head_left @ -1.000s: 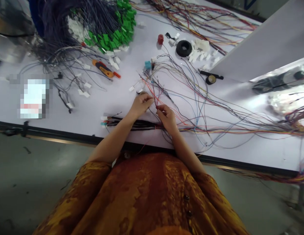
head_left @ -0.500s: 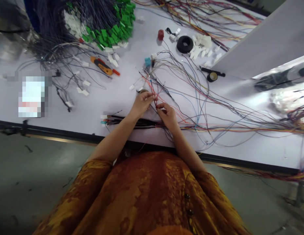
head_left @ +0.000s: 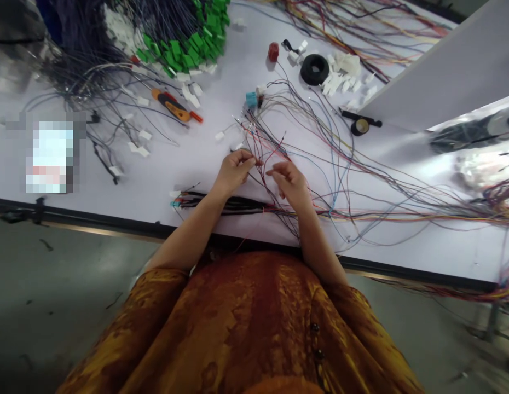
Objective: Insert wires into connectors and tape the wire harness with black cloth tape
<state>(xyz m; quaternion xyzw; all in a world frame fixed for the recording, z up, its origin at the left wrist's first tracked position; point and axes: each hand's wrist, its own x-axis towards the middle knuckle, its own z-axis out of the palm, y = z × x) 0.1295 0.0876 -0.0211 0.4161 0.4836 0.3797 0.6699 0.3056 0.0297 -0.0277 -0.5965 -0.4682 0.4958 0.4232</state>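
Note:
My left hand [head_left: 237, 171] pinches thin red and dark wires [head_left: 260, 169] between thumb and fingertips. Just right of these wires, my right hand [head_left: 290, 180] has its fingers apart, and nothing shows in its grasp. Below both hands a black-sleeved wire bundle [head_left: 242, 205] lies along the table, partly under my left forearm. Loose wire ends with small metal tips fan out above my hands, near a light-blue connector [head_left: 252, 99].
Green connectors [head_left: 192, 52] on dark wires lie at the upper left, near an orange-and-black tool [head_left: 172, 104]. Black tape [head_left: 314, 69], a red connector [head_left: 273, 52] and white connectors [head_left: 342, 74] lie at the upper right. A grey panel [head_left: 427, 71] stands at the right.
My right hand has let go of the wires, opened and moved slightly right. My left hand keeps its pinch at nearly the same place. The view has shifted slightly.

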